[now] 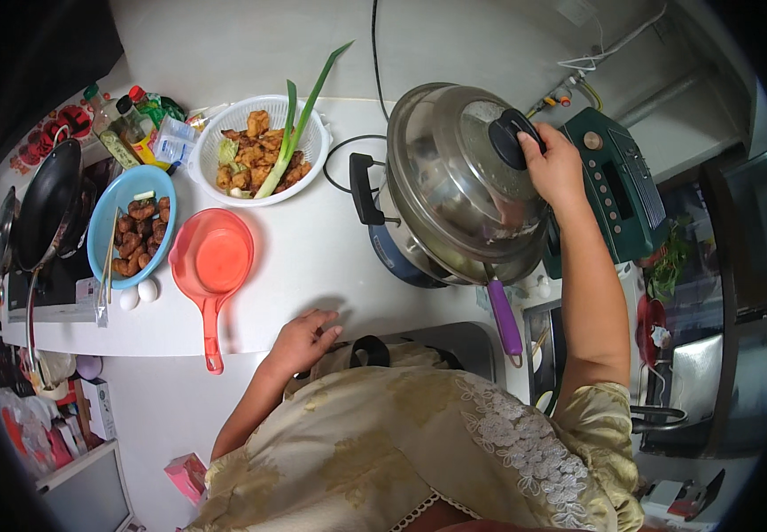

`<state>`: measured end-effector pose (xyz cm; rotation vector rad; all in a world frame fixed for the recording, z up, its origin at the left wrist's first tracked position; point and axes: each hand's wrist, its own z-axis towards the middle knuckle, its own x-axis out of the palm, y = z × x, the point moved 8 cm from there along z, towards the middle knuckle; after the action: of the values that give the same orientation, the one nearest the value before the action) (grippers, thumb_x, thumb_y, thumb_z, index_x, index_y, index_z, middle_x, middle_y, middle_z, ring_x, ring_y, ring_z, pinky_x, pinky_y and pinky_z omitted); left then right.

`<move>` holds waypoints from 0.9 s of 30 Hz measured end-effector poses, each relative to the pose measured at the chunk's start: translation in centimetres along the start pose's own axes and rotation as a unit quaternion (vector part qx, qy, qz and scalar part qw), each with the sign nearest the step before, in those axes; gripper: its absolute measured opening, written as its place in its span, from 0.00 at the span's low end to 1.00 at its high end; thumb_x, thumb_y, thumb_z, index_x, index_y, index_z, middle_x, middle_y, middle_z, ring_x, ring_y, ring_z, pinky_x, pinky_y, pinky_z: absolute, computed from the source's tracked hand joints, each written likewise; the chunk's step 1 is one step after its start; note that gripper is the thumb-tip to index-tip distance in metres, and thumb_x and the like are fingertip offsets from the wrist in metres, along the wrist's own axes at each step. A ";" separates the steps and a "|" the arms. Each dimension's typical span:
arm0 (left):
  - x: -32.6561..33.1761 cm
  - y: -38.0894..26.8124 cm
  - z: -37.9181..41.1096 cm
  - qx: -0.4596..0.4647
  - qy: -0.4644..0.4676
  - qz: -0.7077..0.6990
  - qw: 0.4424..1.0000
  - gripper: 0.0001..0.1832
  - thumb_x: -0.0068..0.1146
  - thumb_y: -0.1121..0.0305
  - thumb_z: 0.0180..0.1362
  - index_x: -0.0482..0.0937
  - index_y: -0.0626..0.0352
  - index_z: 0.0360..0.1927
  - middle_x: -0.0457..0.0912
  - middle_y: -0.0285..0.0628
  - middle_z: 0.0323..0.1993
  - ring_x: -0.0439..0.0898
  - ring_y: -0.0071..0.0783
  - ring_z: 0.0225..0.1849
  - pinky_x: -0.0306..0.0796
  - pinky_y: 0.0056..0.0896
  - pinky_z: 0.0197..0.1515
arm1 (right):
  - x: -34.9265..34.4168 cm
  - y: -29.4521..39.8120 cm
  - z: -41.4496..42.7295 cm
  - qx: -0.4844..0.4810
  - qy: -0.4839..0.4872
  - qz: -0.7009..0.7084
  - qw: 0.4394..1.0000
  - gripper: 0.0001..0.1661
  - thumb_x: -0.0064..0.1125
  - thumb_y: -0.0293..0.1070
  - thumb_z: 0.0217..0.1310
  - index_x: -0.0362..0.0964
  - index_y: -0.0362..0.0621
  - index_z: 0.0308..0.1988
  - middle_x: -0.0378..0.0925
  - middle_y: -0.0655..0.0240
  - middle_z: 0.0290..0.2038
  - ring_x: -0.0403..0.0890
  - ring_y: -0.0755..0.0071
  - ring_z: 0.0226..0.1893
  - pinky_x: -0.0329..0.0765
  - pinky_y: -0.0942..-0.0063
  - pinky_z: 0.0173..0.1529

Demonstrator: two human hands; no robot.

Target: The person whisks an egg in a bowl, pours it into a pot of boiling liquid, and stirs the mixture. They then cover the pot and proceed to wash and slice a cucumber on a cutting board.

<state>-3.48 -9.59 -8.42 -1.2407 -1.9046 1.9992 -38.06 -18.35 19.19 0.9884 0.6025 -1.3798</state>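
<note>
My right hand (551, 163) grips the black knob of a domed stainless steel lid (450, 159). The lid is tilted over a steel pot (410, 229) with a black side handle, which stands on a blue-sided base. From under the lid's near edge sticks out a utensil's purple handle (505, 319); its other end is hidden. My left hand (307, 339) holds nothing and hovers by the counter's front edge, fingers slightly apart. Left of it lies a red plastic ladle-shaped scoop (220, 263). What the pot contains is mostly covered.
A white colander (207, 179) bears fried pieces and a green onion stalk. A blue bowl (99, 216) holds browned pieces and chopsticks, with two eggs (148, 290) beside it. Frying pans (51, 193) stand far left, bottles (132, 123) behind. A dark green appliance (612, 186) borders the pot's right side.
</note>
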 end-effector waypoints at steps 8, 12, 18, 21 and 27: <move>-0.4 -0.8 1.1 0.000 0.006 -0.005 1.000 0.20 0.55 0.58 0.59 0.77 0.62 0.48 0.78 0.48 0.41 0.80 0.39 0.32 0.74 0.34 0.39 | 1.5 -0.2 -0.5 0.013 0.017 0.020 1.000 0.15 0.55 0.41 0.58 0.75 0.42 0.39 0.78 0.53 0.35 0.78 0.46 0.38 0.74 0.60 0.41; 0.0 -1.0 1.6 0.004 0.017 -0.005 1.000 0.20 0.54 0.57 0.59 0.77 0.61 0.49 0.78 0.48 0.42 0.80 0.39 0.32 0.74 0.34 0.39 | 1.6 -0.4 -0.8 0.010 0.011 0.003 1.000 0.15 0.55 0.41 0.58 0.75 0.42 0.39 0.78 0.53 0.36 0.78 0.46 0.38 0.74 0.60 0.42; 1.0 -1.7 2.1 0.020 0.033 0.006 0.999 0.20 0.55 0.58 0.59 0.77 0.61 0.48 0.78 0.48 0.43 0.80 0.39 0.31 0.74 0.33 0.39 | 1.7 -0.8 -1.0 0.008 0.033 0.011 0.999 0.17 0.53 0.43 0.59 0.74 0.43 0.42 0.78 0.54 0.37 0.78 0.48 0.40 0.74 0.60 0.44; 1.6 -1.6 2.0 -0.002 0.042 0.014 0.999 0.19 0.55 0.59 0.59 0.76 0.62 0.48 0.78 0.48 0.43 0.80 0.38 0.31 0.74 0.32 0.38 | 1.1 -0.9 -1.5 0.000 0.028 0.013 1.000 0.24 0.56 0.50 0.58 0.74 0.43 0.45 0.78 0.54 0.41 0.78 0.48 0.43 0.74 0.59 0.44; 4.2 -2.7 2.8 0.019 0.083 0.034 0.996 0.18 0.55 0.61 0.59 0.76 0.63 0.47 0.78 0.47 0.42 0.80 0.37 0.30 0.74 0.33 0.37 | -6.0 -3.1 -7.3 -0.003 -0.090 0.092 0.992 0.15 0.61 0.35 0.56 0.75 0.42 0.43 0.73 0.64 0.29 0.74 0.66 0.26 0.73 0.74 0.32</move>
<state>-9.12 -8.78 -8.34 -1.4304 -1.7634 1.8870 -40.52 -8.73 19.91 0.8812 0.3700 -1.2850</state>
